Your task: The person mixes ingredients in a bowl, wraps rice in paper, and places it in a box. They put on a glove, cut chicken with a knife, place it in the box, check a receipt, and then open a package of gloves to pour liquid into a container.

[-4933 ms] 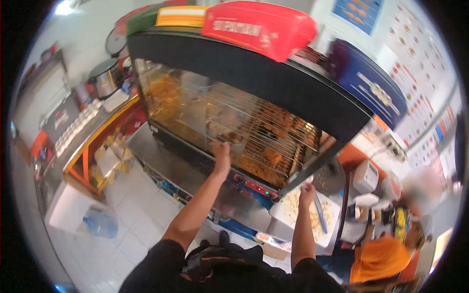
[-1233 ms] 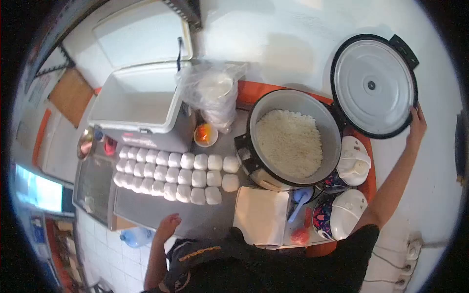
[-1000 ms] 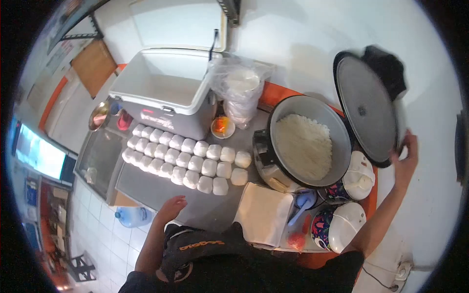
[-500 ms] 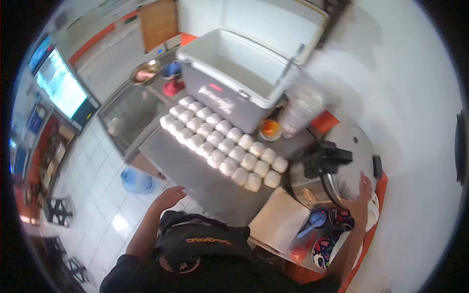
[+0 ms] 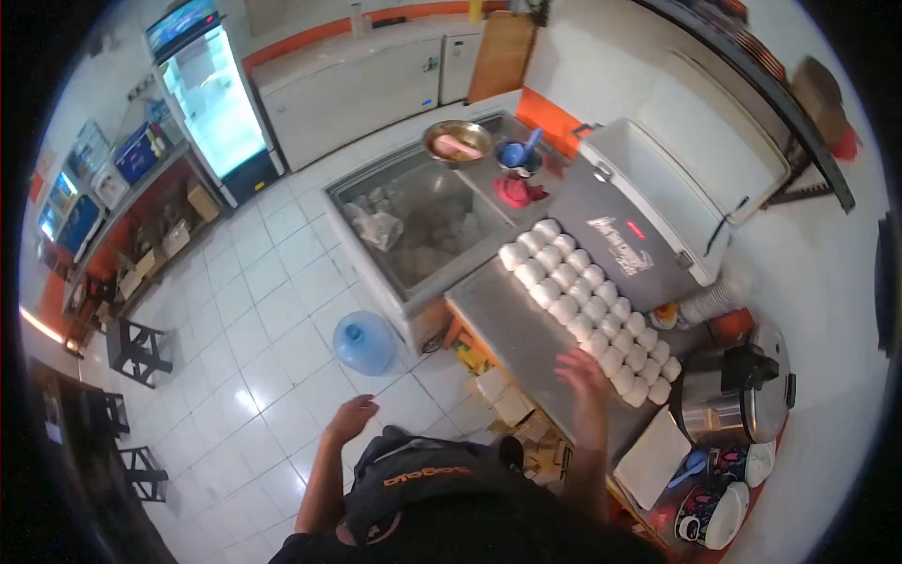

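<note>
My left hand (image 5: 353, 415) is in the air over the tiled floor, fingers loosely apart and nothing visible in them. Over the metal table (image 5: 512, 329), my right hand (image 5: 581, 374) hangs with spread fingers, empty, beside several rows of round white dough-like pieces (image 5: 598, 308). Behind these stands an open grey cooler (image 5: 620, 226) with its lid raised. A large metal pot (image 5: 719, 409) is at the right end of the table, with a pale rectangular board or tray (image 5: 653, 458) in front of it.
A glass-topped freezer (image 5: 423, 226) adjoins the table, with a metal bowl (image 5: 458, 143) behind it. A blue water jug (image 5: 364, 343) stands on the floor. Patterned pots (image 5: 719, 512) sit at the lower right; black stools (image 5: 138, 351) are at the left.
The view has swung left. My right hand has moved from beside the large pot to the table edge near the white pieces. My left hand remains over the floor.
</note>
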Motion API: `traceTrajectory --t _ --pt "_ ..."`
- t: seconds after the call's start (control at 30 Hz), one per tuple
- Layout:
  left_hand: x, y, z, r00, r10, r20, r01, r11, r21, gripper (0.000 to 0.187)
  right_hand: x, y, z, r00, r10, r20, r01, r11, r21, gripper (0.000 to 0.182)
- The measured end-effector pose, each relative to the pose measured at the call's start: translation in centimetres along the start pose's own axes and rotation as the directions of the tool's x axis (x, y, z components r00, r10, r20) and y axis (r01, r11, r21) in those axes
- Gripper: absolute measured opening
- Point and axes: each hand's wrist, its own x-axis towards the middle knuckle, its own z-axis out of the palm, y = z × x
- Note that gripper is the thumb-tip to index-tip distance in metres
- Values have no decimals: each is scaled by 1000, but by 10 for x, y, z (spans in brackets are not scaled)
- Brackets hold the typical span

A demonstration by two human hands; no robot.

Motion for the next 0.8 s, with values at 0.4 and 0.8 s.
traceTrajectory --t 0.4,0.8 --pt "5 -32 -237 966 59 -250 -82 993 -83 43 151 165 283 844 216 492 134 802 -582 68" --pt "305 -37 -501 983 157 -93 -147 984 103 38 223 220 399 986 -61 -154 -129 296 -946 65"
